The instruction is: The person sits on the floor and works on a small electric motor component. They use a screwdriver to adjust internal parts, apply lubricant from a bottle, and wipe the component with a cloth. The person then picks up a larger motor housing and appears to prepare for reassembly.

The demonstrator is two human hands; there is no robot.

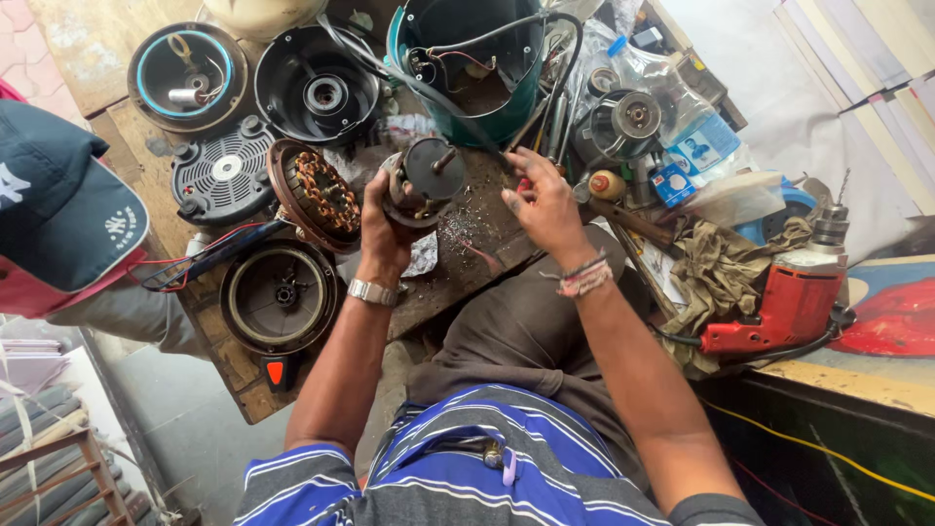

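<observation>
My left hand [382, 229] grips a dark cylindrical motor rotor [429, 180] with a short shaft pointing up, held over the wooden workbench [97, 49]. My right hand [542, 203] hovers just right of the rotor, fingers spread, close to a red-handled tool whose tip shows at its fingers; I cannot tell if it grips it. A copper-wound stator [314, 195] stands tilted immediately left of my left hand.
Round black housings [317, 93] [278, 295], a vented cover [222, 175] and a teal open casing [472, 68] with wires crowd the bench. A red power drill [794, 302] lies on rags at right. Another person in a dark cap [58, 195] sits at left.
</observation>
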